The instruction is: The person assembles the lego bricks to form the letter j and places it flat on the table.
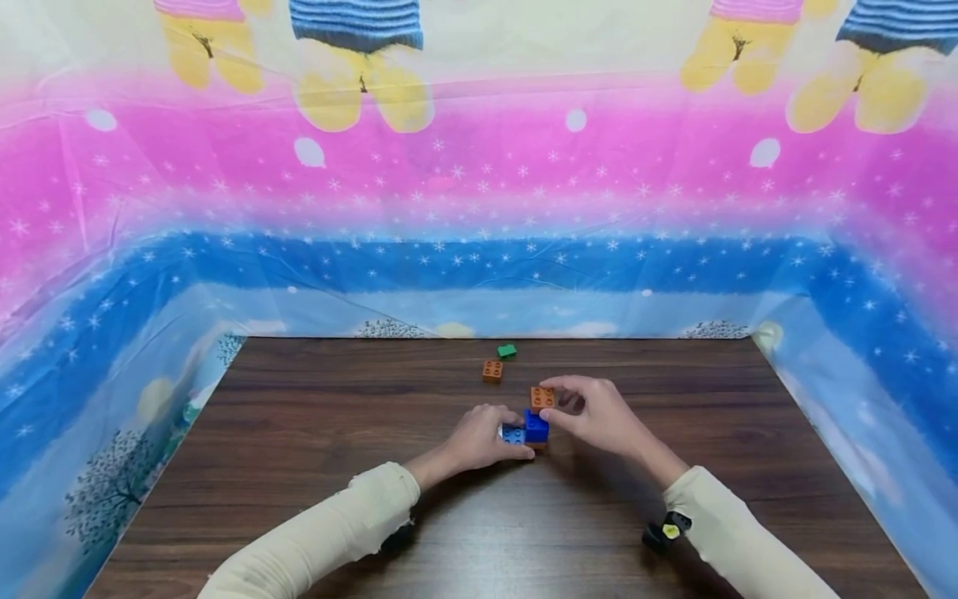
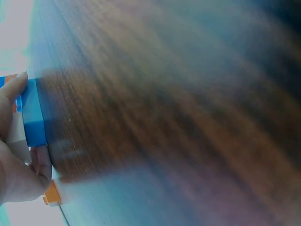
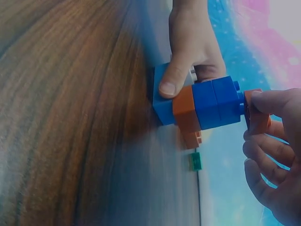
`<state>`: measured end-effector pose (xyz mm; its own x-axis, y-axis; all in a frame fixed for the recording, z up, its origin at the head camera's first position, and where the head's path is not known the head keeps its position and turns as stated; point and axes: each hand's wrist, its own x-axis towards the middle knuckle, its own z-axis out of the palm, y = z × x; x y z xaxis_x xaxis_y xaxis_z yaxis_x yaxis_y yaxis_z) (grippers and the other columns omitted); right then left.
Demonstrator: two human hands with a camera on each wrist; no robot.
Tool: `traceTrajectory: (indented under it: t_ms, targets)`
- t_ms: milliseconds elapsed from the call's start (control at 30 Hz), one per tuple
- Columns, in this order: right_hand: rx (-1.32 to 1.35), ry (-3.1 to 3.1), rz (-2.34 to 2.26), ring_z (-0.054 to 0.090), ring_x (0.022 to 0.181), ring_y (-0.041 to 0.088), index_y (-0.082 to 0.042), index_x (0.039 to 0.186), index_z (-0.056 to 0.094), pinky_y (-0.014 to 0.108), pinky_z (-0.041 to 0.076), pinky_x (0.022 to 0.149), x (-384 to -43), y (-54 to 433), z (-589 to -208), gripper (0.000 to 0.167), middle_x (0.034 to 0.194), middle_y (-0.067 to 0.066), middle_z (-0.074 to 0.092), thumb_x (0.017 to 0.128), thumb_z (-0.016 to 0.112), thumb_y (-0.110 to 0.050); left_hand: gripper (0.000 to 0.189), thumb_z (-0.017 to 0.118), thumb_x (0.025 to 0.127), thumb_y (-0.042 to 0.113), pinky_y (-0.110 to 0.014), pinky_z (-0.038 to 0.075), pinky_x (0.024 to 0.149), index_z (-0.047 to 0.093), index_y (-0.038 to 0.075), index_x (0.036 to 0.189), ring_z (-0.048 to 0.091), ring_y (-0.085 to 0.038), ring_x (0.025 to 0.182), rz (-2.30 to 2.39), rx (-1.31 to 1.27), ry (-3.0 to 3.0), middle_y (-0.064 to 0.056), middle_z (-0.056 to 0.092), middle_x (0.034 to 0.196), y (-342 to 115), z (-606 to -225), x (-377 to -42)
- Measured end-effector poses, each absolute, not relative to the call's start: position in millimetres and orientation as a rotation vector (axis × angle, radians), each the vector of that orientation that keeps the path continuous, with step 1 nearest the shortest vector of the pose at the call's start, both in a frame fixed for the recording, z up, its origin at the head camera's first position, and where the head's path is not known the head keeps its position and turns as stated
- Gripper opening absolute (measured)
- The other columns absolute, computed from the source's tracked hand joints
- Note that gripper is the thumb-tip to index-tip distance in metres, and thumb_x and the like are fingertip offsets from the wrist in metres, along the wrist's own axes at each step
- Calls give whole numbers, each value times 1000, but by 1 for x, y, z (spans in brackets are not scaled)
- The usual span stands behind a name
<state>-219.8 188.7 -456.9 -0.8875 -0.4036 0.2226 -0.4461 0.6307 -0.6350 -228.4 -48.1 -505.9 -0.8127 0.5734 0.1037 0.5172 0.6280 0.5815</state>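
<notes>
A small brick stack [image 1: 535, 429] stands on the dark wooden table [image 1: 299, 466]: a blue base [image 3: 162, 109], an orange brick [image 3: 186, 110] and blue bricks [image 3: 217, 102] above it. My left hand [image 1: 506, 434] grips the stack's base, thumb on the blue brick [image 2: 34, 115]. My right hand [image 1: 552, 401] pinches an orange brick [image 1: 542, 397] just at the top of the stack, over the studs [image 3: 256, 117]. Whether it is seated I cannot tell.
A loose orange brick [image 1: 491, 371] and a small green brick [image 1: 506, 351] lie farther back on the table. A printed plastic sheet [image 1: 479, 249] walls in the table at the back and both sides. Bare wood lies to the left, right and front.
</notes>
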Motion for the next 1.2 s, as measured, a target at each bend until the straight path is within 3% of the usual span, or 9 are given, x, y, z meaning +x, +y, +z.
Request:
traceTrajectory:
  t_ms: [200,467,1200]
  targets:
    - [752,-2758,1105,64,84,6,-16,130,70,27,55,70,-213,188,-456,40,102,-6,72,93,77,-31,54,82,86,44,-26,49,77,74,6,123,65,-14,93,944,908,2748,-6,75,113,-48,-505,-228]
    - [740,-2784,1122,64,84,6,-17,130,70,26,54,69,-206,185,-457,41,98,-7,71,93,77,-32,53,83,85,42,-21,47,66,74,6,123,59,-5,79,978,919,2720,-4,74,105,-49,-505,-229]
    - [812,-2729,1072,64,86,8,-14,128,73,23,55,66,-205,183,-462,40,108,1,74,91,80,-27,54,82,86,44,-22,49,70,74,7,124,62,-9,86,951,900,2732,-5,74,111,-48,-506,-230]
